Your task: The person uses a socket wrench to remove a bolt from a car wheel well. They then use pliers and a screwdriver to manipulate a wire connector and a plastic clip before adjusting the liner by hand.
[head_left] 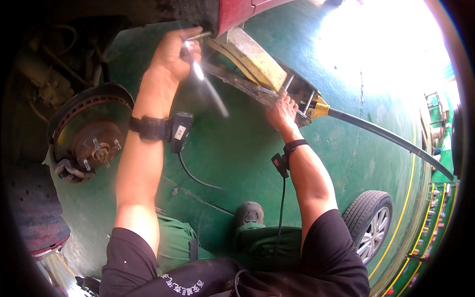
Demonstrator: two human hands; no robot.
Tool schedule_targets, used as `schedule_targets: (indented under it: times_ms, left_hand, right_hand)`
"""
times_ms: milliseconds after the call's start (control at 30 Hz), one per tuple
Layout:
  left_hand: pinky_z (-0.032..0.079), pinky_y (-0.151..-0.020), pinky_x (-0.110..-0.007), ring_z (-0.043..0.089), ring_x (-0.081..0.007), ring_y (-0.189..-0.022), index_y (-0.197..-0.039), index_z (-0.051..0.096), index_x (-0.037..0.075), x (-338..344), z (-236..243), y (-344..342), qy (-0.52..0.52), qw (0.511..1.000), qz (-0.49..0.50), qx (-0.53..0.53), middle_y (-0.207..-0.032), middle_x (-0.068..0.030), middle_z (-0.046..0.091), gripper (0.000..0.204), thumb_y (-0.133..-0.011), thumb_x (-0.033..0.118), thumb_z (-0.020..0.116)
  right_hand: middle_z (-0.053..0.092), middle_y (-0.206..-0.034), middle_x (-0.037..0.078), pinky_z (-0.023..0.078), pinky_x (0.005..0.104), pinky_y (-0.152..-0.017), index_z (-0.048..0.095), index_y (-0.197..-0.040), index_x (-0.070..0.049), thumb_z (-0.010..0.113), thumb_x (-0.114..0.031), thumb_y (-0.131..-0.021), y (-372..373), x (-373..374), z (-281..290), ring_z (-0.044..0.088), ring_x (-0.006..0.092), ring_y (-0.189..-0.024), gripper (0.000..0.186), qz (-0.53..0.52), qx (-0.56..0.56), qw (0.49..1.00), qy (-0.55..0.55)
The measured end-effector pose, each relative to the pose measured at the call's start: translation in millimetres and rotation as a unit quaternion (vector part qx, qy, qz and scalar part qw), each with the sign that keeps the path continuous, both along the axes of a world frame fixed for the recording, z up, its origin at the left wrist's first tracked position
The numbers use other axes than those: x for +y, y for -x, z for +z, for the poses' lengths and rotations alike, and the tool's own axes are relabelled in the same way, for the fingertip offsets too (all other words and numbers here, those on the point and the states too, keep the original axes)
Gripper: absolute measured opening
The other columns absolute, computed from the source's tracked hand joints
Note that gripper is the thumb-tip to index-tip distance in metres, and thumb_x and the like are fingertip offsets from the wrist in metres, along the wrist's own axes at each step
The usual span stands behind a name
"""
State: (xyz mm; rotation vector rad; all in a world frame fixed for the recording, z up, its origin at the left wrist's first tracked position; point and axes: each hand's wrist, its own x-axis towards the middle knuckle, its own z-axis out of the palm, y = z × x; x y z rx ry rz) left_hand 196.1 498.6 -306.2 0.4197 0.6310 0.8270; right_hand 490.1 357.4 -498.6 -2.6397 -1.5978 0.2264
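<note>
My left hand [174,55] is raised close under the red car body [237,12], with its fingers closed round a shiny metal ratchet wrench [210,90]. The wrench handle slants down to the right and is smeared by motion and glare. Its short socket end [200,36] points at the lower edge of the bodywork. Lower and to the right, my right hand [284,111] has its fingers bent over the rear frame of a yellow floor jack [260,59], near a metal cross bar. The jack's front end reaches under the car.
A bare brake disc [101,136] with studs stands at the left in the wheel well. The jack's long handle [386,133] stretches right. A wheel [368,225] leans at lower right, near racks of small parts [430,218]. Cables hang from both wrist straps over the green floor.
</note>
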Motion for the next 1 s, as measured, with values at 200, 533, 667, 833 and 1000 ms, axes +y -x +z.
schedule_targets:
  times_ms: [200, 533, 667, 833, 1000]
  left_hand:
    - [0.032, -0.045, -0.025, 0.048, -0.0083, -0.052, -0.088, 0.063, 0.001, -4.6, -15.2, -11.3, -0.403, 0.795, 0.172, 0.420, -0.069, -0.0016, 0.056, 0.006, -0.088, 0.005, 0.067]
    - [0.031, -0.043, -0.023, 0.045, -0.0068, -0.052, -0.094, 0.058, 0.001, 4.0, -2.3, -4.1, -0.007, 1.000, 0.014, 0.002, -0.067, -0.0018, 0.050, 0.011, -0.093, 0.008, 0.067]
    - [0.031, -0.043, -0.024, 0.047, -0.0079, -0.052, -0.086, 0.061, 0.001, -5.6, -13.1, -13.7, -0.262, 0.913, 0.120, 0.288, -0.067, -0.0010, 0.052, 0.008, -0.084, 0.002, 0.068]
    - [0.033, -0.045, -0.023, 0.052, -0.0088, -0.056, -0.095, 0.062, -0.003, -9.2, -19.9, -10.3, -0.552, 0.639, 0.192, 0.500, -0.068, -0.0038, 0.056, 0.014, -0.090, 0.009, 0.064]
    - [0.030, -0.043, -0.023, 0.045, -0.0096, -0.051, -0.091, 0.052, -0.002, 7.9, -8.9, -4.0, 0.038, 0.997, 0.039, -0.058, -0.062, -0.0030, 0.045, 0.017, -0.096, 0.011, 0.060]
  right_hand:
    - [0.052, -0.139, 0.024, 0.032, 0.0499, -0.114, 0.029, -0.152, 0.010, 0.071, -0.028, -0.082, 0.8, -0.7, -1.5, 0.046, 0.0388, -0.133, 0.090, -0.004, -0.016, 0.999, -0.037]
    - [0.051, -0.140, 0.024, 0.031, 0.0495, -0.115, 0.027, -0.154, 0.009, 0.070, -0.028, -0.082, 0.4, 0.1, -3.5, 0.046, 0.0388, -0.133, 0.091, -0.006, -0.010, 0.999, -0.031]
    - [0.051, -0.140, 0.024, 0.031, 0.0494, -0.115, 0.027, -0.154, 0.009, 0.070, -0.029, -0.083, 0.2, -0.5, -3.8, 0.046, 0.0389, -0.134, 0.092, -0.005, -0.005, 0.999, -0.034]
    - [0.051, -0.140, 0.024, 0.030, 0.0495, -0.115, 0.027, -0.154, 0.010, 0.070, -0.029, -0.082, 2.5, 1.1, -4.6, 0.046, 0.0389, -0.134, 0.092, -0.009, -0.014, 0.999, -0.036]
    - [0.051, -0.140, 0.024, 0.031, 0.0497, -0.115, 0.027, -0.154, 0.010, 0.069, -0.027, -0.082, -0.1, 0.3, -5.2, 0.046, 0.0389, -0.133, 0.091, -0.001, -0.016, 0.999, -0.028]
